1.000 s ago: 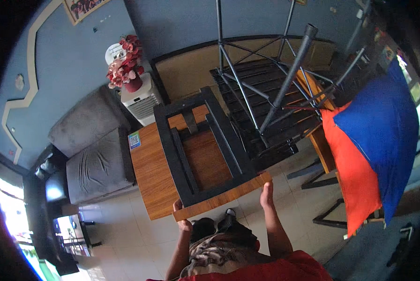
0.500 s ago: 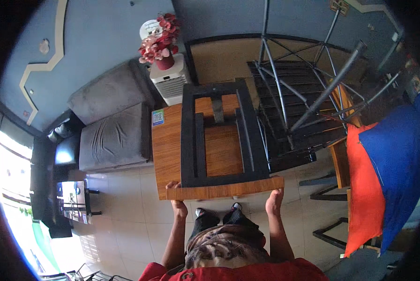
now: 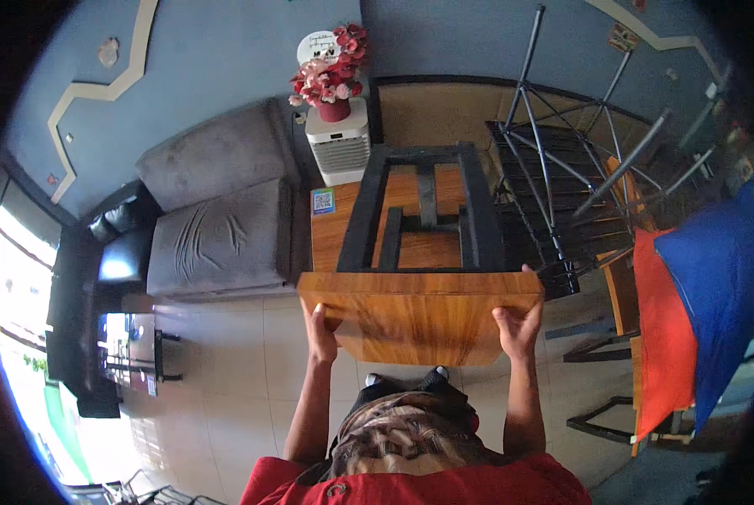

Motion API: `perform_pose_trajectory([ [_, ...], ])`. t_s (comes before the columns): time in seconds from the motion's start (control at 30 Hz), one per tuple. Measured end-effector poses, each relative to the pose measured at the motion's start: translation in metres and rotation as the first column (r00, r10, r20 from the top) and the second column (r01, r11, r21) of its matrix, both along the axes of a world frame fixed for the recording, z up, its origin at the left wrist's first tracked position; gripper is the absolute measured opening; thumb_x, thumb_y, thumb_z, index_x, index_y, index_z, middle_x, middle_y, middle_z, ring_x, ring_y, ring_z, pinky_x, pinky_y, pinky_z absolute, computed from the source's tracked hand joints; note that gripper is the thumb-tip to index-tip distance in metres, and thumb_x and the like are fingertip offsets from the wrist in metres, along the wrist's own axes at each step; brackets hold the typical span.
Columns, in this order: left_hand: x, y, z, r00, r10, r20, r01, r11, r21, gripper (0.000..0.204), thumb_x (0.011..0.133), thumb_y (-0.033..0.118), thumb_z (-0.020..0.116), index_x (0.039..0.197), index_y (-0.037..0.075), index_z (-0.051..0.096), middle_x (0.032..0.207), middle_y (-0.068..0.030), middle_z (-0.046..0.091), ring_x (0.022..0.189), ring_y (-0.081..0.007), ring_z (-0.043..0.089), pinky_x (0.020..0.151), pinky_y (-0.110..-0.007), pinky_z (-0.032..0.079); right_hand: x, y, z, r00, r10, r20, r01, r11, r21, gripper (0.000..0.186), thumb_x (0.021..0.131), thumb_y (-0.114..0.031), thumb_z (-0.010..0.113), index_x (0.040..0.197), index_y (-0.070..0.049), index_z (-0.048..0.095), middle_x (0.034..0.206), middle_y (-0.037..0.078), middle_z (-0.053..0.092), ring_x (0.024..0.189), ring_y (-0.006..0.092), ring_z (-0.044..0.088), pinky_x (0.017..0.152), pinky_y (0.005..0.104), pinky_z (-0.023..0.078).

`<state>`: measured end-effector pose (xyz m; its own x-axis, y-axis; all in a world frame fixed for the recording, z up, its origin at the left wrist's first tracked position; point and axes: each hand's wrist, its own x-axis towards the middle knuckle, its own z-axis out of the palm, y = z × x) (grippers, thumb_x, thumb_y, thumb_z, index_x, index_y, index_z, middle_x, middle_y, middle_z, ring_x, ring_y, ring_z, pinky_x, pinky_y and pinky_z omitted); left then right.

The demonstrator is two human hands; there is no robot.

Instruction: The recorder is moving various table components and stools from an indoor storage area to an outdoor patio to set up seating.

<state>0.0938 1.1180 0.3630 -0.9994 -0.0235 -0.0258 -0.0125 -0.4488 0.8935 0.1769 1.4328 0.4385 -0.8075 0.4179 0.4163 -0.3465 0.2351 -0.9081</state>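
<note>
Head view, wooden-topped stool (image 3: 419,313) between left hand (image 3: 321,335) and right hand (image 3: 518,331), both gripping edges.

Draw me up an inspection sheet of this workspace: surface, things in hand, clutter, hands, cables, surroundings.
Surface: wood-grain tabletop, with a coded sticker at its far left.
Things in hand: wood-topped stool with a black frame, tilted so its top faces the person; whether it touches the tabletop, I cannot tell.
Clutter: metal-tube frame and red-and-blue cloth, both to the right.
Hands: left hand and right hand grip opposite sides of the stool.
Cables: nothing seen for certain.
Surroundings: grey sofa, white air cooler bearing potted flowers, tiled floor.
</note>
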Motion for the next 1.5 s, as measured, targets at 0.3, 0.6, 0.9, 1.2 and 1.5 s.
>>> perform_pose_trajectory([
  [0.3, 0.015, -0.074, 0.005, 0.98, 0.195, -0.034, -0.188, 0.971, 0.149, 0.064, 0.084, 0.034, 0.049, 0.14, 0.011, 0.028, 0.128, -0.0088, 0.044, 0.118, -0.0246, 0.044, 0.098, -0.04, 0.036, -0.013, -0.07, 0.059, 0.985, 0.168, 0.035, -0.171, 0.928, 0.33, 0.092, 0.064, -0.037, 0.083, 0.132, 0.003, 0.035, 0.121, 0.018, 0.051, 0.107, 0.0265, 0.056, 0.09, 0.0378, 0.045],
  [0.6, 0.154, -0.152, 0.011, 0.773, 0.628, 0.094, -0.633, 0.749, 0.197, 0.047, 0.084, 0.044, 0.043, 0.114, 0.009, 0.054, 0.115, -0.0058, 0.055, 0.113, -0.0217, 0.049, 0.096, -0.04, 0.038, -0.031, -0.167, 0.095, 0.781, 0.609, 0.142, -0.584, 0.63, 0.512, 0.09, 0.063, -0.037, 0.083, 0.131, 0.002, 0.038, 0.108, 0.018, 0.056, 0.099, 0.0337, 0.057, 0.086, 0.0412, 0.044],
  [0.9, 0.31, -0.236, -0.025, 0.117, 0.993, 0.0, -0.98, 0.115, -0.165, 0.034, 0.088, 0.038, 0.044, 0.101, 0.009, 0.057, 0.104, -0.0037, 0.058, 0.104, -0.017, 0.052, 0.095, -0.033, 0.038, -0.013, -0.33, 0.088, 0.464, 0.882, 0.08, -0.765, 0.354, 0.538, 0.094, 0.055, -0.033, 0.089, 0.126, 0.007, 0.041, 0.107, 0.019, 0.057, 0.098, 0.0292, 0.06, 0.082, 0.0375, 0.048],
  [1.2, 0.413, -0.341, -0.009, 0.043, 0.999, -0.012, -0.99, 0.044, 0.135, 0.043, 0.088, 0.036, 0.047, 0.119, 0.006, 0.044, 0.117, -0.0071, 0.05, 0.109, -0.0212, 0.048, 0.099, -0.037, 0.035, 0.039, -0.542, 0.059, 0.022, 0.974, 0.224, -0.996, 0.041, -0.081, 0.109, 0.054, -0.022, 0.089, 0.141, 0.001, 0.026, 0.131, 0.012, 0.045, 0.114, 0.0203, 0.048, 0.098, 0.0351, 0.039],
  [1.5, 0.492, -0.485, 0.031, -0.143, 0.989, -0.031, -0.989, -0.144, -0.036, 0.056, 0.075, 0.026, 0.06, 0.118, 0.012, 0.028, 0.119, -0.0111, 0.044, 0.112, -0.0238, 0.046, 0.098, -0.041, 0.036, 0.067, -0.779, 0.001, -0.061, 0.995, 0.084, -0.969, -0.079, 0.233, 0.091, 0.062, -0.003, 0.078, 0.138, -0.01, 0.028, 0.12, 0.01, 0.048, 0.108, 0.0218, 0.05, 0.091, 0.0338, 0.045],
])
